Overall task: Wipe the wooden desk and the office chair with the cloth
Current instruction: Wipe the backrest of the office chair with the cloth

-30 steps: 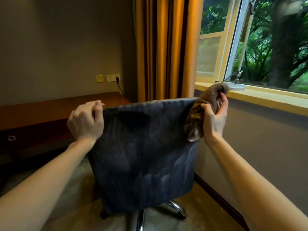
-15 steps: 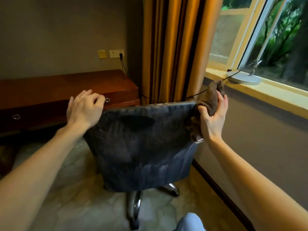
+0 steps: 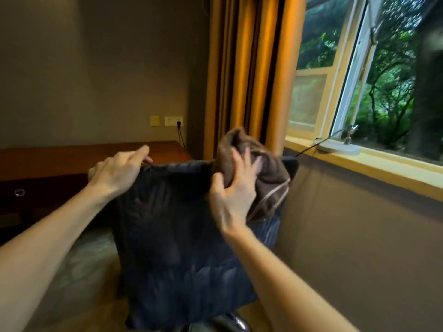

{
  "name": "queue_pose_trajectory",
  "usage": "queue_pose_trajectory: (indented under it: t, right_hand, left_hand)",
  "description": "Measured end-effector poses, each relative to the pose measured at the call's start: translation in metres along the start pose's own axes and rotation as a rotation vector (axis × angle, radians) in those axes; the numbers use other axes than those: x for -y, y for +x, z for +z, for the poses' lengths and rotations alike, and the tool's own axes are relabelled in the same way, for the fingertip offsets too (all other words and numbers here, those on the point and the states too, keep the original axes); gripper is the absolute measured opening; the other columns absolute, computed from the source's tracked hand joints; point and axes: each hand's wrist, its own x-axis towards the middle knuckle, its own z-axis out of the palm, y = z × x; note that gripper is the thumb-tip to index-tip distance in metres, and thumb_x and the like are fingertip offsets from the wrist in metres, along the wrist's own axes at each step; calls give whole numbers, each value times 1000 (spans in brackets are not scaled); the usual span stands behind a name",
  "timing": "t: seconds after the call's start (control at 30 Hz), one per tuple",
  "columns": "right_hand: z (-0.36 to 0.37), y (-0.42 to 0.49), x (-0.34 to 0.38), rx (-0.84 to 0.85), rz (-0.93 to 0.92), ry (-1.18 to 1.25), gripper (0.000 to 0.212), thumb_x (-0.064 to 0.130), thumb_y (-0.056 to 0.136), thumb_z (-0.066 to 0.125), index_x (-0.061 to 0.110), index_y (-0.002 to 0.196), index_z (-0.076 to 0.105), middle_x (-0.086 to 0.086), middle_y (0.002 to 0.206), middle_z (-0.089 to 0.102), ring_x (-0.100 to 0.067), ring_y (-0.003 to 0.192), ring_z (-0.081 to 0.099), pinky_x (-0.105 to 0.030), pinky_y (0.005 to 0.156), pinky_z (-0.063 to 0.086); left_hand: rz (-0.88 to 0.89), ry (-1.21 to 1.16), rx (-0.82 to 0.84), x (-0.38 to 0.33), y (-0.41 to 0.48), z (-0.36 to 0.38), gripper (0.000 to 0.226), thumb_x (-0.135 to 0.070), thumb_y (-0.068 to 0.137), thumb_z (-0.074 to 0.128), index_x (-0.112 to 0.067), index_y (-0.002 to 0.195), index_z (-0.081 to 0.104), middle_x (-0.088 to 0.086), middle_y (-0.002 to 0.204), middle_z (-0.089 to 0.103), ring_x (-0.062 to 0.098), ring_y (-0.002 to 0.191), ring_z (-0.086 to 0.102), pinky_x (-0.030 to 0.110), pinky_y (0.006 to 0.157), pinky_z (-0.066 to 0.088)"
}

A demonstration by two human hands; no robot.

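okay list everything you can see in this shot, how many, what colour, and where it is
chair: one, dark blue back, centre foreground
cloth: one, brown, draped over the chair's top right corner
desk: one, reddish-brown wood, left, behind the chair
wall plates: two, yellow and white, on the wall above the desk
curtain: one, orange, centre
window: one, pale frame, open, right, trees outside
lamp base: one, white, on the sill
left hand: on the chair's top left edge
right hand: pressing the cloth to the chair's top
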Motion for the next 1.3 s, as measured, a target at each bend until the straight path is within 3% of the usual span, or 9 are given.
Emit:
queue_pose_trajectory:
  t: [0.17,0.27,0.37,0.57,0.7,0.83,1.0,1.1,1.3]
  right_hand:
    - [2,-30,3,25,-94,212,48,26,87,57,17,133,66,25,144,49,-5,147,37,-32,127,23]
    - [-40,-9,-13,-230,25,249,39,26,83,56,11,116,70,9,109,68,0,110,60,-33,108,44]
    - [-85,26,-19,-451,94,291,45,20,80,53,2,121,60,-1,99,65,-3,85,59,-30,89,51]
    - [-102,54,-47,-265,122,154,72,45,83,61,20,148,39,1,134,60,-13,126,57,-35,113,41]
    - [-61,52,-64,-50,253,-80,92,80,80,52,38,159,31,6,173,2,-21,159,4,-55,128,6]
    - [-16,42,-47,-197,359,101,92,67,81,61,38,161,26,4,173,-4,-18,158,11,-47,126,16]
    - [45,-12,-11,-249,139,126,83,50,82,59,30,158,31,-7,173,2,-27,159,5,-58,126,12]
    - [85,-49,17,-131,-105,52,75,40,78,65,28,149,45,-10,171,13,-34,159,-4,-61,126,4]
    - [127,-76,31,247,-677,-99,45,23,90,75,16,133,64,-18,159,39,-39,154,21,-47,126,15]
  left_hand:
    - [116,5,-149,5,-13,12,79,-77,89,5,-42,118,69,5,129,67,41,121,55,48,97,35]
    - [190,-10,-208,10,-29,9,76,-70,93,10,-35,115,74,9,121,72,41,115,59,42,86,36]
    - [163,-30,-198,8,-29,7,73,-67,94,15,-32,113,77,10,121,73,43,115,60,39,82,34]
    - [235,-137,-338,19,-25,12,59,-57,104,28,-30,101,80,4,100,77,30,96,66,32,73,40]
    - [98,-388,-187,50,-18,9,54,-59,106,32,-29,100,77,-3,100,72,18,99,63,32,77,46]
    - [-41,-726,-63,63,-9,19,52,-62,103,36,-29,112,75,6,111,73,25,108,66,40,87,50]
    - [-61,-895,-7,58,-15,21,64,-63,105,24,-26,121,73,3,124,71,21,114,66,42,96,48]
    - [-82,-998,85,57,-23,16,79,-77,97,19,-25,132,67,3,141,62,21,127,60,47,106,44]
    - [-15,-1143,154,55,-37,5,86,-76,97,9,-28,116,78,9,128,72,25,124,65,48,103,46]
